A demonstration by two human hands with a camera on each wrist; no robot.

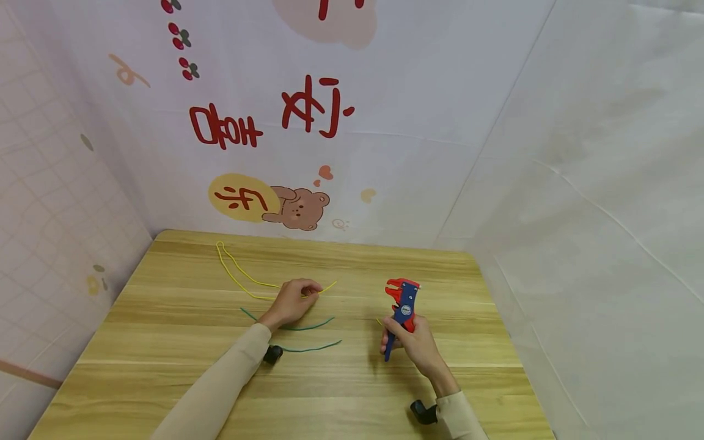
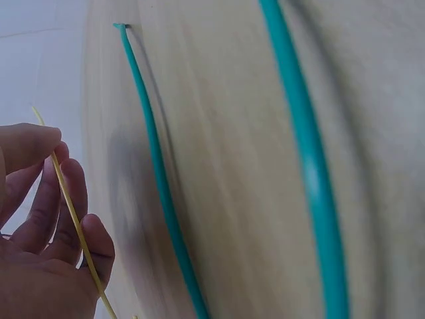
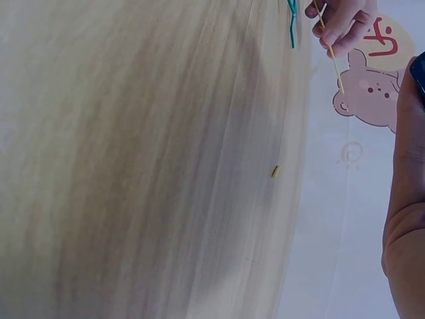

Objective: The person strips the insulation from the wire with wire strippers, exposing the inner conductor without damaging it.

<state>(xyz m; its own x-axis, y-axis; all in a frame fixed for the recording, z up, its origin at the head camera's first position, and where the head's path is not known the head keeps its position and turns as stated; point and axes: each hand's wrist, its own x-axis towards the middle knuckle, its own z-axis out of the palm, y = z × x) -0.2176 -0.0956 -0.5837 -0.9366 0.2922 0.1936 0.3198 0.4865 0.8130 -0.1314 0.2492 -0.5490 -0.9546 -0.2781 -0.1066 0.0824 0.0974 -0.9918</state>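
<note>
My left hand (image 1: 294, 301) pinches a thin yellow wire (image 1: 328, 286) between thumb and fingertips, with its end sticking out to the right. In the left wrist view, the yellow wire (image 2: 68, 199) runs down across the palm of the left hand (image 2: 50, 232). The rest of it makes a long loop on the table. My right hand (image 1: 415, 345) grips a red-and-blue wire stripper (image 1: 407, 302) by its handles, its red jaws facing left and apart from the wire. Only a dark edge of the wire stripper (image 3: 419, 76) shows in the right wrist view.
Two green wires, one farther (image 1: 316, 326) and one nearer (image 1: 313, 349), lie partly under the left arm. A short yellow piece (image 3: 275, 171) rests on the wooden table (image 1: 341, 397) by the right hand. A printed cloth wall (image 1: 396, 153) stands behind the table.
</note>
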